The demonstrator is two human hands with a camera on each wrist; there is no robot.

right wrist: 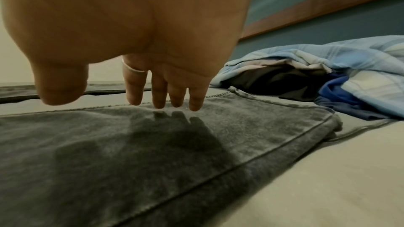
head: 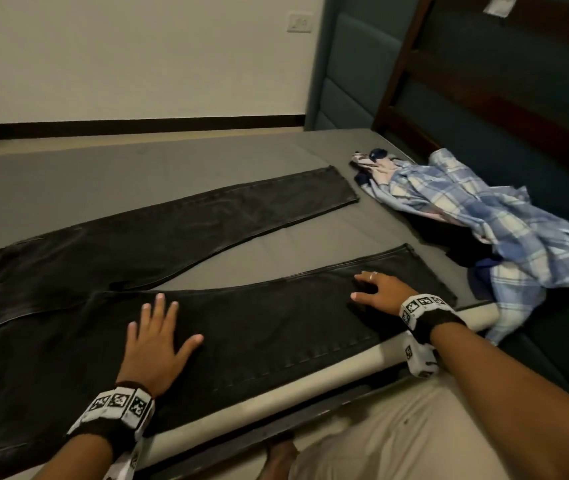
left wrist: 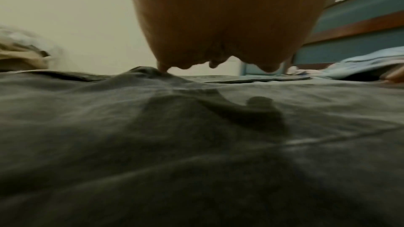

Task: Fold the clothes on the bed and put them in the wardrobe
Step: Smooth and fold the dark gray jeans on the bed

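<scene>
The left hand lay flat, fingers spread, at lower centre on the near leg of the black denim jeans spread across the grey bed; the right hand, fingers extended, seemingly touched that leg near its hem; a crumpled blue plaid shirt sat at right

Cream painted wall with white wall switch plate, black skirting strip, teal padded headboard panel, dark wooden frame rails.

Black jeans, grey bed — blue/white plaid shirt.
</scene>
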